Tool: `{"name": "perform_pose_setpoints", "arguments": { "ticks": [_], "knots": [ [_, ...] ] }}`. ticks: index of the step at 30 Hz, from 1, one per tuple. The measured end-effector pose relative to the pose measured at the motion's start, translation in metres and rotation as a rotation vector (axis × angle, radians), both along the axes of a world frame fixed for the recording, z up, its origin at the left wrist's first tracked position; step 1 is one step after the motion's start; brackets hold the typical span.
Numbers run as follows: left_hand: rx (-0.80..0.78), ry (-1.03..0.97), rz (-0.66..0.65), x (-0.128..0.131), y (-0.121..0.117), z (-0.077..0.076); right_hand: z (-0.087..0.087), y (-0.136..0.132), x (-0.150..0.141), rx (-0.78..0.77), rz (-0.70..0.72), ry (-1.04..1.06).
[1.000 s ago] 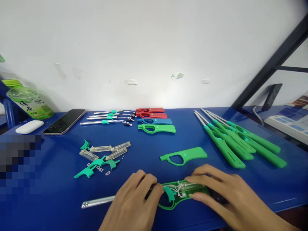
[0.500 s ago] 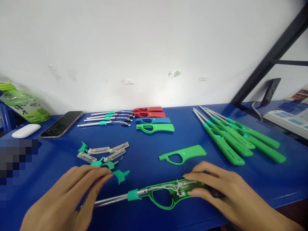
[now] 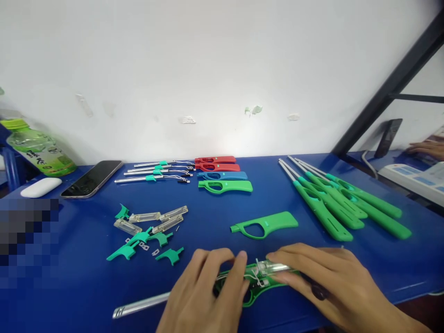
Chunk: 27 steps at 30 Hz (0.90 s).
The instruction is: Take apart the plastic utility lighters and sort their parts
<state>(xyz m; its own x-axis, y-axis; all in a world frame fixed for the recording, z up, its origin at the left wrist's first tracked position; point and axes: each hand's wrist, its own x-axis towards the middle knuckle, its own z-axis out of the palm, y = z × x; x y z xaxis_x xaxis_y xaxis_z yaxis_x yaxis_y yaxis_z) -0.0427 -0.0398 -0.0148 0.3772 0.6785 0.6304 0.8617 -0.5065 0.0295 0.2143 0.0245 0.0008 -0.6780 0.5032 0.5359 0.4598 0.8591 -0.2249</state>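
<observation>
An opened green gas lighter (image 3: 267, 289) lies near the table's front edge, its metal tube (image 3: 142, 305) pointing left. White wires and a clear fuel tank (image 3: 268, 267) show inside its handle shell. My left hand (image 3: 204, 291) is curled over the trigger loop, fingertips on the lighter; what they pinch is partly hidden. My right hand (image 3: 322, 277) grips the handle end and tank between thumb and fingers. A dark rounded object (image 3: 318, 291) shows under the right palm. Just behind lies a loose green handle half (image 3: 277, 224).
Teal triggers (image 3: 169, 255), clear tanks (image 3: 168, 224) and small metal bits lie left of centre. Tube assemblies (image 3: 152, 178) and red, blue and green shells (image 3: 229, 186) line the back. Assembled green lighters (image 3: 322, 208) lie right. A phone (image 3: 92, 178) and bottle (image 3: 38, 148) stand left.
My left hand has moved right, from the teal triggers to the lighter's trigger loop. The triggers and metal bits are now uncovered. My right hand stays at the handle, where the tank looks slightly shifted.
</observation>
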Motion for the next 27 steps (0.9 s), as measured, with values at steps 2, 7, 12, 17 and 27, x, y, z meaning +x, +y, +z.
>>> {"name": "perform_pose_setpoints", "arguments": {
  "ticks": [2,7,12,17,27],
  "knots": [
    [-0.034,-0.019,-0.033,0.009,0.006,-0.006,0.001,0.000,0.001,0.041,-0.013,0.003],
    [-0.025,-0.037,-0.078,0.010,0.009,-0.013,-0.006,-0.002,0.005,0.080,-0.032,-0.014],
    [0.007,-0.019,-0.071,0.013,0.008,-0.012,-0.013,-0.001,0.018,0.094,-0.031,-0.073],
    [-0.016,-0.028,-0.050,0.013,0.007,-0.013,-0.014,0.004,0.052,0.206,-0.205,-0.044],
    [0.013,-0.132,-0.042,0.010,0.005,-0.009,0.023,-0.001,0.011,0.182,-0.076,-0.060]
  ]
}}
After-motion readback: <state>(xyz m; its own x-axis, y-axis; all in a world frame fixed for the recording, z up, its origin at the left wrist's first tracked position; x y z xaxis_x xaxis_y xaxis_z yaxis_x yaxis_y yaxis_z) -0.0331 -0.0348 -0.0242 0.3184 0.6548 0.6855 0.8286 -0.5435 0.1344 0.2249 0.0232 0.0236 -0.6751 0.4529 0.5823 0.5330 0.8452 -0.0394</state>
